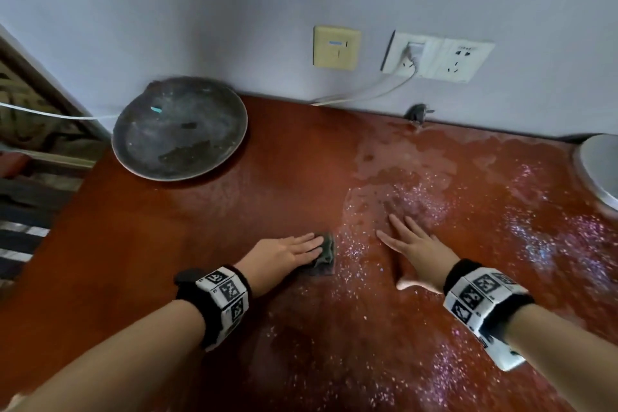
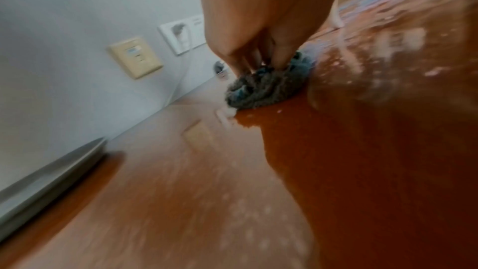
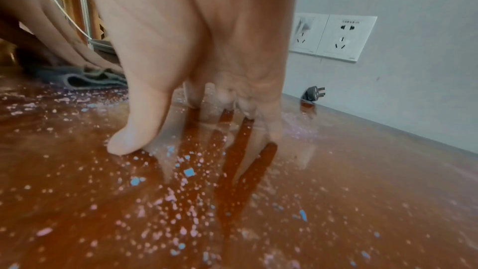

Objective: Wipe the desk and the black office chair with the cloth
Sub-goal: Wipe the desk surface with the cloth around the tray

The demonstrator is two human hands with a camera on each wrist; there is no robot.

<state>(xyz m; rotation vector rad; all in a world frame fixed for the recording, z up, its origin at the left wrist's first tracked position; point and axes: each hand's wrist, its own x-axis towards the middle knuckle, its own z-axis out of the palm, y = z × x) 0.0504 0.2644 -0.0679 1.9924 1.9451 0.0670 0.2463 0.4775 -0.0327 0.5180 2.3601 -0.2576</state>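
Left hand: the left hand (image 1: 284,252) lies flat, fingers straight and close together, pressing down on the cloth (image 1: 325,252); in the left wrist view its fingertips (image 2: 280,56) dig into the bunched fabric (image 2: 266,87).
Cloth: grey, folded and crumpled, on the desk (image 1: 167,244) between the two hands, just left of the speckled patch.
Right hand: the right hand (image 1: 418,246) rests palm down on the desk, fingers straight and spread, holding nothing; the thumb (image 3: 139,130) touches the surface.
Desk: glossy reddish-brown top, wet-looking on the right, scattered with pink and blue flecks (image 3: 189,172) around and beyond the right hand; the left part looks plain.
Round tray: a dark, dusty round tray (image 1: 180,129) sits at the back left of the desk, against the wall.
Wall: a beige switch plate (image 1: 336,47) and a white socket panel (image 1: 438,57) with a white cable (image 1: 368,92) plugged in; a loose black plug (image 1: 418,112) lies at the desk's back edge.
Right edge: part of a pale round container (image 1: 600,167), cut off by the frame.
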